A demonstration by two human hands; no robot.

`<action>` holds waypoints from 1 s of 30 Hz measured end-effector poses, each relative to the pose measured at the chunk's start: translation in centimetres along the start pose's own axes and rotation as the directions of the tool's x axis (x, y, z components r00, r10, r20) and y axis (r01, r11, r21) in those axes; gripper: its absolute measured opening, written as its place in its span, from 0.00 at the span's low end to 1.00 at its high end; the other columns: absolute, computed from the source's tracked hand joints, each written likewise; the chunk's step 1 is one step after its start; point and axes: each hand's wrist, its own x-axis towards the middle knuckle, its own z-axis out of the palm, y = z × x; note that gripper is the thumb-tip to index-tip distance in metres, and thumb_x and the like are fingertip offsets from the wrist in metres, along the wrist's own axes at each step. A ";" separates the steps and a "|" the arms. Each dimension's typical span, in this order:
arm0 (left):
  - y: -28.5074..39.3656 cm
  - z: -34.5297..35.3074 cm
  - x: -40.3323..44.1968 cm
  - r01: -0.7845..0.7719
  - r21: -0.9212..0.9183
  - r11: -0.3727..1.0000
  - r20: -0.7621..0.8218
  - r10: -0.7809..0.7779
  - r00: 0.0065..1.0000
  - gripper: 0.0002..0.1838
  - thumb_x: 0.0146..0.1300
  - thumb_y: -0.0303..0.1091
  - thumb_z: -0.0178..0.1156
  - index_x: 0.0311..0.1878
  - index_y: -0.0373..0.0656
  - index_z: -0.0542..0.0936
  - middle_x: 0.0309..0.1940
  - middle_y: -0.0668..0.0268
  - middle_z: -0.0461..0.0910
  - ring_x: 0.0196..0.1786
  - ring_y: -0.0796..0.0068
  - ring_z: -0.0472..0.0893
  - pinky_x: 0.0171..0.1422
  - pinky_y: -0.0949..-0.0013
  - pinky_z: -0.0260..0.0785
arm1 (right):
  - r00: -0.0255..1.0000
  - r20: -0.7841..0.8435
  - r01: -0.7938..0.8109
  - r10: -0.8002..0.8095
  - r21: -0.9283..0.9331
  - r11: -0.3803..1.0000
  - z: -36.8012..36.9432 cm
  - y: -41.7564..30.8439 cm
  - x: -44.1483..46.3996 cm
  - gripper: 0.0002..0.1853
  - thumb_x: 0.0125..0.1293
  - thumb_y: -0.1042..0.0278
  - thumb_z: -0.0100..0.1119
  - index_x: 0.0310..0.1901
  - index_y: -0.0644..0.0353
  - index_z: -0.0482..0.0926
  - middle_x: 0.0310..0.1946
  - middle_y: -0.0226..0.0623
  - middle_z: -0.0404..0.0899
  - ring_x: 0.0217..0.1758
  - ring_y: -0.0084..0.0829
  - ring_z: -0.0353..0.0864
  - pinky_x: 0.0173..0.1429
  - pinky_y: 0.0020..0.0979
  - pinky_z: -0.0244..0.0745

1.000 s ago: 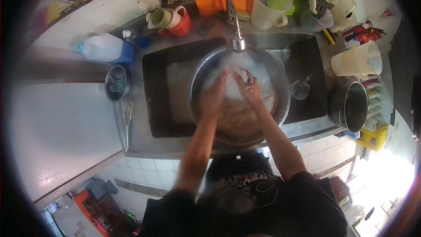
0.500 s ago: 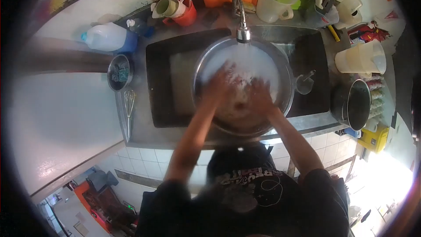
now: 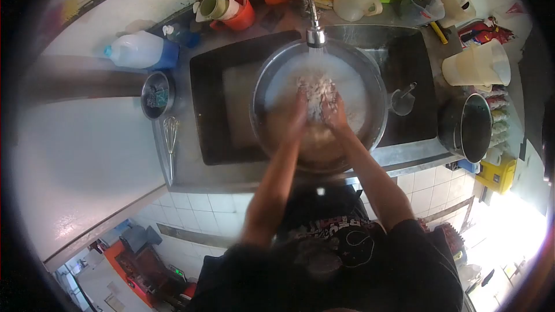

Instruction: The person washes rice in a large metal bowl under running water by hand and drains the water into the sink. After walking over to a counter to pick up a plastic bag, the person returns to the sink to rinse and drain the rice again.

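Observation:
A big round metal bowl (image 3: 261, 89) stands in the sink, with cloudy whitish water in it. Inside it, my left hand (image 3: 299, 107) and my right hand (image 3: 334, 111) are cupped side by side around a heap of small pale pieces (image 3: 316, 88); wet and blurred, their exact kind cannot be made out. Some pieces cling to the fingers. From the faucet (image 3: 315, 36) above, water runs down onto the heap. My left hand is smeared by motion, and part of its fingers is hidden by the pieces.
Left of the sink (image 3: 231, 159) lie a whisk (image 3: 170, 138), a small metal bowl (image 3: 144, 95) and a jug of blue liquid (image 3: 141, 50). A clear measuring cup (image 3: 403, 103) sits in the right basin. Beyond are a metal pot (image 3: 457, 127) and a plastic pitcher (image 3: 471, 66).
My hands have come closer together and scooped up a heap of pale pieces under the running water. Before, they were spread apart in the cloudy water. The view has shifted slightly.

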 end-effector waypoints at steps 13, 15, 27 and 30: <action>1.4 -5.9 1.2 -0.635 0.737 0.230 0.489 0.467 0.737 0.27 0.69 0.51 0.41 0.65 0.47 0.65 0.66 0.48 0.59 0.69 0.50 0.57 0.72 0.54 0.48 | 0.832 0.490 0.553 -0.261 -0.771 0.315 -3.9 -1.6 -4.7 0.44 0.58 0.44 0.56 0.68 0.61 0.51 0.69 0.59 0.45 0.71 0.59 0.45 0.68 0.59 0.50; 1.3 -5.5 -0.3 -0.571 0.806 -0.158 0.572 0.456 0.682 0.25 0.68 0.48 0.42 0.64 0.47 0.67 0.65 0.46 0.60 0.68 0.49 0.58 0.72 0.54 0.49 | 0.962 0.269 0.261 0.049 -0.956 0.134 -4.0 -0.4 -3.9 0.44 0.56 0.43 0.57 0.69 0.57 0.51 0.69 0.61 0.44 0.71 0.60 0.45 0.68 0.61 0.48; -5.1 -5.0 1.9 -0.231 0.795 0.561 0.156 0.179 0.971 0.23 0.69 0.39 0.45 0.64 0.42 0.64 0.60 0.52 0.67 0.59 0.54 0.71 0.56 0.58 0.71 | 0.984 0.019 -0.171 0.176 -0.138 0.976 -2.3 6.6 3.2 0.24 0.66 0.64 0.53 0.61 0.64 0.63 0.50 0.39 0.73 0.49 0.31 0.74 0.51 0.33 0.72; -0.6 -0.3 -1.9 0.292 -0.178 0.940 0.033 -0.291 0.956 0.24 0.71 0.42 0.40 0.66 0.41 0.60 0.62 0.59 0.66 0.59 0.62 0.72 0.58 0.64 0.69 | 0.994 0.032 -0.108 0.104 0.215 0.971 -1.2 -0.6 -0.2 0.24 0.70 0.60 0.45 0.61 0.66 0.63 0.54 0.40 0.70 0.54 0.30 0.71 0.57 0.33 0.67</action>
